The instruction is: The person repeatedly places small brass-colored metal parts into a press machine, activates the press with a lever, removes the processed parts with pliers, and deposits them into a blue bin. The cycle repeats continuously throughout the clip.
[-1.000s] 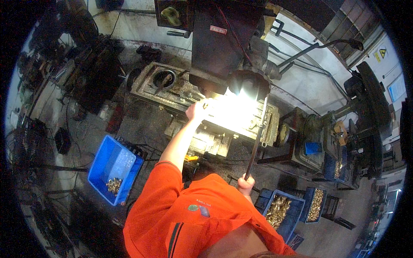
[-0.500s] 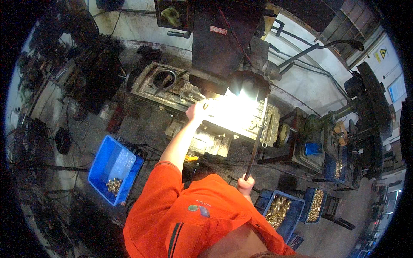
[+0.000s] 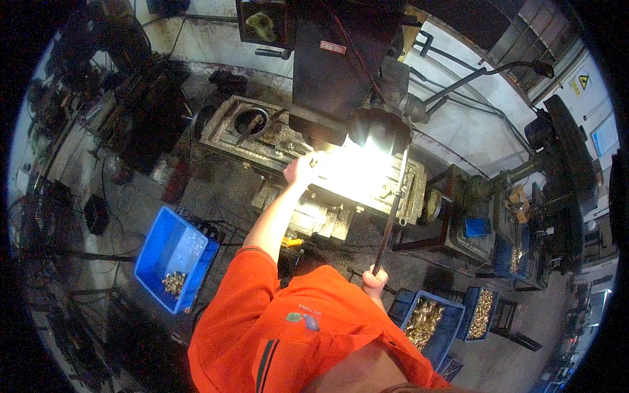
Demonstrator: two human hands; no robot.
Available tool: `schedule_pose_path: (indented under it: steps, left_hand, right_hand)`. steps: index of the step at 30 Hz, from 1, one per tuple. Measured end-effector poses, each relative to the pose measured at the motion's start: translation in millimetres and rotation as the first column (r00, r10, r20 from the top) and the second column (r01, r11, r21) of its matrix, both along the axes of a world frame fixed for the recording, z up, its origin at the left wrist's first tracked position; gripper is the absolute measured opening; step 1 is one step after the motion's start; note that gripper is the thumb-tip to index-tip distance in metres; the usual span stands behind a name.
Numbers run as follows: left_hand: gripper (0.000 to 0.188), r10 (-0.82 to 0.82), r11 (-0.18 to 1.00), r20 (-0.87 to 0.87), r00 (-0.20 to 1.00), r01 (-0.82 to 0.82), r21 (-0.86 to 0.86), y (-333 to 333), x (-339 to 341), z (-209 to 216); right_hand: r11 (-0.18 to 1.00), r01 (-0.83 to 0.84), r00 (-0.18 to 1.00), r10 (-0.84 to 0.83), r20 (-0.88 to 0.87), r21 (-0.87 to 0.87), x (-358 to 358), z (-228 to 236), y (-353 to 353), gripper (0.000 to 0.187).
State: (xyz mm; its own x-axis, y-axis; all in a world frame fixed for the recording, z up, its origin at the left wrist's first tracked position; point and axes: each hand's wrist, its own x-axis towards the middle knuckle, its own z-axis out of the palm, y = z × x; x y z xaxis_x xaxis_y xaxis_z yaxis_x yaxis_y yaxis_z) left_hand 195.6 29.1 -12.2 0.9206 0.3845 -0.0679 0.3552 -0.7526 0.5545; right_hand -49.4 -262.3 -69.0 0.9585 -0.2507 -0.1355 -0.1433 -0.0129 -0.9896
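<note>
Under a glaring lamp, my left hand [image 3: 299,170] is closed at the front edge of a machine table [image 3: 268,152]; the glare hides what its fingers hold, if anything. My right hand [image 3: 375,280] is wrapped round the lower end of a long dark lever [image 3: 387,236]. That lever rises from my hand to the right part of the table, beneath the dark machine head [image 3: 377,124]. Whatever lies in the brightest spot between head and table is washed out.
A blue bin [image 3: 147,252] with a few brass-coloured parts [image 3: 173,283] stands at the left. On the right are a blue bin [image 3: 451,324] heaped with brass-coloured parts and a smaller bin [image 3: 470,327] of similar pieces. A handwheel [image 3: 432,206] sits at the table's right end.
</note>
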Motion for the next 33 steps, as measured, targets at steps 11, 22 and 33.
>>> schedule_pose_path:
  steps: [11,22,33]
  left_hand:
    - [0.044,-0.014,1.000,-0.019,1.000,0.014,-0.009,-3,-7,19]
    - [0.051,-0.012,0.999,0.053,0.999,0.014,-0.049,-5,-10,22]
    - [0.052,-0.020,0.998,0.025,0.999,0.021,-0.053,-1,-4,13]
  right_hand:
    - [0.999,0.039,0.999,-0.039,0.009,0.014,2,11,8,0.014]
    - [0.996,0.068,0.998,-0.068,-0.007,-0.066,4,-5,3,0.014]
    - [0.950,0.028,0.989,0.018,0.144,-0.311,8,-27,-6,0.011]
